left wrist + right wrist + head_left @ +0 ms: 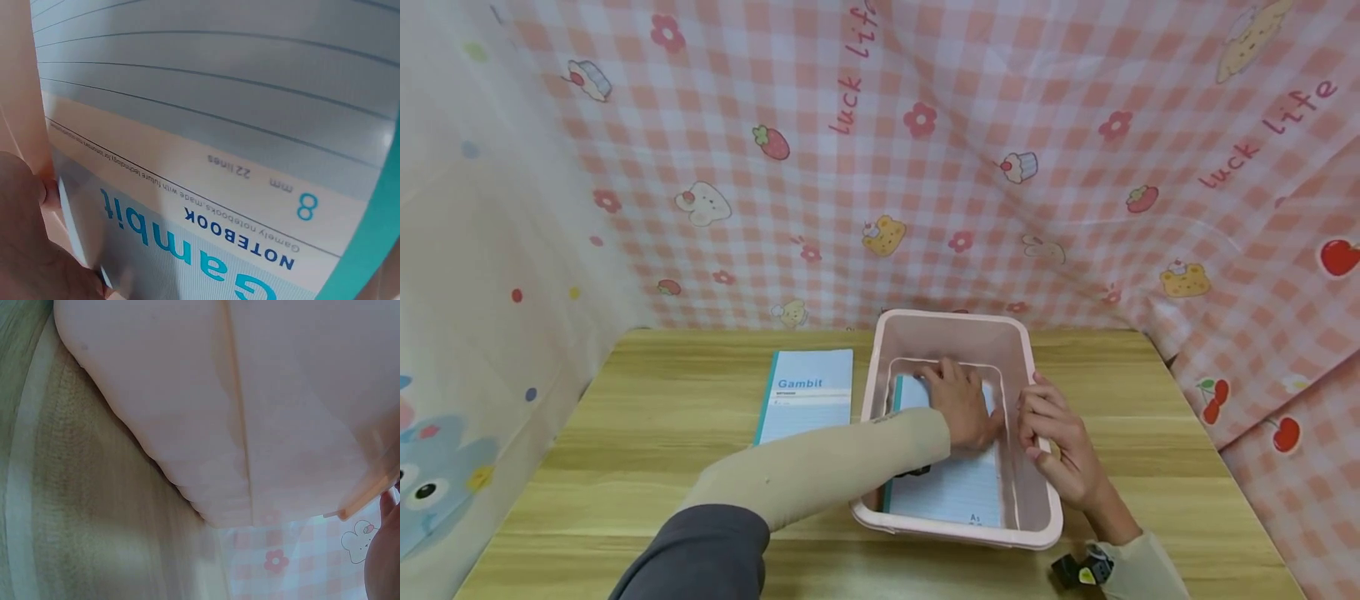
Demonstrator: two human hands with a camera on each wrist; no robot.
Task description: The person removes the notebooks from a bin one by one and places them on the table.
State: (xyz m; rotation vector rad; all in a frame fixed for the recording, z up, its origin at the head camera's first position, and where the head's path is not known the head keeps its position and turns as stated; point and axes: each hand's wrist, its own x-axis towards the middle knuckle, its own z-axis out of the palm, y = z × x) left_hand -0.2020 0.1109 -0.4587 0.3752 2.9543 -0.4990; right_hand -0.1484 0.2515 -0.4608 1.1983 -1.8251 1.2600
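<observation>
A pink plastic bin (951,537) stands on the table. Inside it lies a light-blue notebook (940,496) with a teal spine, its "Gambit" cover print upside down in the left wrist view. My left hand (961,408) reaches into the bin and grips the notebook around its far right corner, fingers at the far edge and thumb by the right edge. Along that corner the page edges show beside the hand. At the bin's right side, my right hand (1060,446) holds the rim with curled fingers; the right wrist view shows mostly the bin's outer wall (156,394).
Left of the bin, another Gambit notebook (808,404) lies on the wooden table (647,433), partly hidden by the left sleeve (827,471). A pink checked cloth (820,200) hangs behind the table. Near the right wrist sits a small black device (1078,571).
</observation>
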